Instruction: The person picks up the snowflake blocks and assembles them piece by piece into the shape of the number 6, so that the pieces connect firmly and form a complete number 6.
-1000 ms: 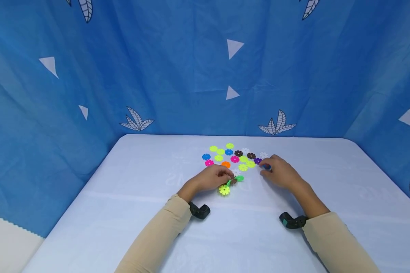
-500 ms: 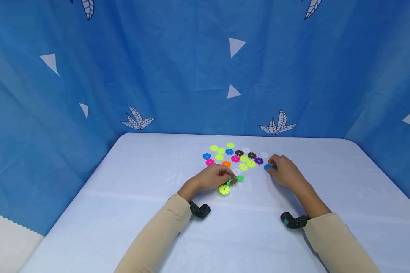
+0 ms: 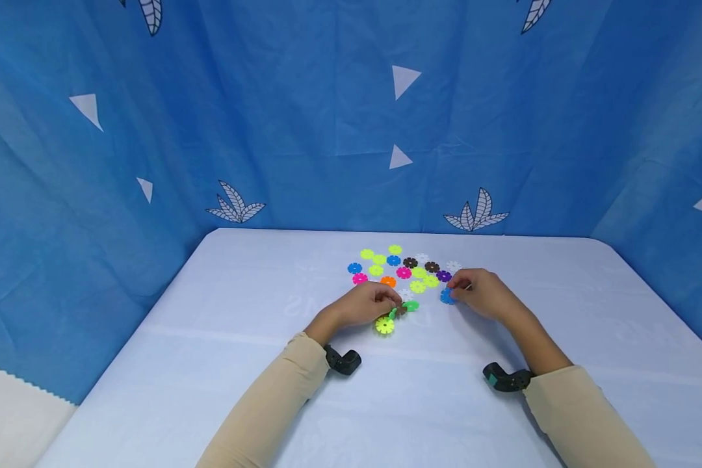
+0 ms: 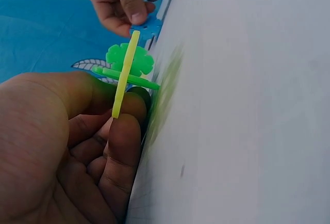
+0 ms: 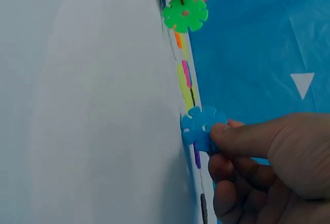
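My left hand (image 3: 361, 304) grips a small cluster of joined snowflake discs near the table's middle. In it are a yellow disc (image 3: 385, 325), a brown disc (image 3: 400, 311) and green discs, one green disc (image 3: 411, 305) jutting out to the right. Edge-on in the left wrist view, the yellow disc (image 4: 125, 74) crosses a green one. To the right, my right hand (image 3: 484, 292) pinches a blue snowflake disc (image 3: 447, 296) by its edge, thumb on its face. The notched blue disc (image 5: 196, 128) shows upright in the right wrist view, apart from the cluster.
Loose snowflake discs lie beyond the hands on the white table (image 3: 257, 390), among them an orange disc (image 3: 389, 282), a purple disc (image 3: 443, 276), a pink disc (image 3: 403, 273) and several yellow ones. A blue curtain (image 3: 304, 117) hangs behind the table's far edge.
My right hand shifted slightly right, then came back left with the blue disc, which now stands tilted up and nearer the cluster. My left hand and its cluster have stayed in place.
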`<state>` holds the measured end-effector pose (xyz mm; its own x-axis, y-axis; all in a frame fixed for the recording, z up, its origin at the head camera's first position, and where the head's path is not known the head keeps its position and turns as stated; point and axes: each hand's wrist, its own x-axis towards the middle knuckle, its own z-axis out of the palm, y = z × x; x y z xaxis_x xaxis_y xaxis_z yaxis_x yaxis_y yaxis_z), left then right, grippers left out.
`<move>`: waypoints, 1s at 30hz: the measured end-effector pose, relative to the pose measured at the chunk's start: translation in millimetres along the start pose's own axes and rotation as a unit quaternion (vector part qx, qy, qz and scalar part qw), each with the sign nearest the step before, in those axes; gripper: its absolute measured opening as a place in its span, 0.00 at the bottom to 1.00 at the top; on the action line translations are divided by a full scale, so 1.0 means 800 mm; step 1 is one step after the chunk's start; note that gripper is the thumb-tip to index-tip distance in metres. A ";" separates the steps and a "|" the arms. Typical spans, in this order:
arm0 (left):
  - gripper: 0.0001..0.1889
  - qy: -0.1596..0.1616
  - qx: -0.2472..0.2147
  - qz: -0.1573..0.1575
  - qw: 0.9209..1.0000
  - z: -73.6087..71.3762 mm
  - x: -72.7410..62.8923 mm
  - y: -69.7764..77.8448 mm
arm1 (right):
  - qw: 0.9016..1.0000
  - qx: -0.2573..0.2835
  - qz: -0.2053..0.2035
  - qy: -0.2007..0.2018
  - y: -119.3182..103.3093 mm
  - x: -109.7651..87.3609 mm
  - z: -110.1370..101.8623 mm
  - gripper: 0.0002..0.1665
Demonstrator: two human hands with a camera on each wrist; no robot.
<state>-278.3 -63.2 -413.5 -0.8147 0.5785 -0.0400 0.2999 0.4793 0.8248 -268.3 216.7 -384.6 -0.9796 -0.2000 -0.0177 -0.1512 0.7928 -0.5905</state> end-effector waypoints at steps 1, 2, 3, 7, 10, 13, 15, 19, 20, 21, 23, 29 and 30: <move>0.10 0.000 0.000 -0.001 1.000 0.000 0.000 0.000 | 1.000 0.004 -0.005 -0.004 -0.002 0.000 0.000 0.04; 0.10 0.000 -0.001 -0.001 1.000 0.000 0.000 0.001 | 1.000 0.008 -0.009 -0.007 -0.004 0.000 0.000 0.04; 0.10 0.000 -0.001 -0.001 1.000 0.000 0.000 0.001 | 1.000 0.011 -0.012 -0.008 -0.005 0.000 0.001 0.04; 0.10 -0.001 -0.005 -0.001 1.000 0.001 0.002 0.000 | 1.000 0.015 -0.018 -0.013 -0.008 0.000 0.003 0.05; 0.10 -0.002 -0.005 -0.001 1.000 0.001 0.002 0.000 | 0.999 0.028 -0.011 -0.024 -0.010 -0.001 0.005 0.04; 0.10 -0.002 -0.004 0.000 1.000 0.001 0.002 0.001 | 0.998 0.050 0.000 -0.030 -0.012 -0.001 0.007 0.04; 0.10 -0.003 -0.003 0.002 1.000 0.001 0.002 0.002 | 0.997 0.068 0.003 -0.031 -0.012 -0.002 0.008 0.04; 0.11 -0.002 -0.002 0.003 1.000 0.000 0.002 0.002 | 0.994 0.108 0.016 -0.032 -0.014 -0.003 0.009 0.06; 0.11 -0.003 -0.002 0.002 1.000 0.000 0.002 0.002 | 0.992 0.119 0.021 -0.033 -0.014 -0.003 0.009 0.07; 0.11 -0.003 -0.002 0.002 1.000 0.000 0.002 0.002 | 0.990 0.131 0.027 -0.034 -0.014 -0.003 0.010 0.07; 0.11 -0.003 -0.002 0.000 1.000 0.000 0.002 0.002 | 0.986 0.158 0.038 -0.038 -0.015 -0.002 0.012 0.09; 0.11 0.001 0.002 -0.005 1.000 -0.001 0.002 0.001 | 0.971 0.227 0.053 -0.051 -0.016 0.002 0.018 0.18; 0.10 0.001 0.003 -0.007 1.000 -0.001 0.002 0.000 | 0.969 0.235 0.056 -0.057 -0.016 0.002 0.020 0.19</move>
<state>-279.7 -62.5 -413.0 -0.8200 0.5702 -0.0495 0.2915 0.4906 0.8212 -266.0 197.4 -389.9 -0.9613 -0.2111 -0.1769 0.0592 0.4688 -0.8813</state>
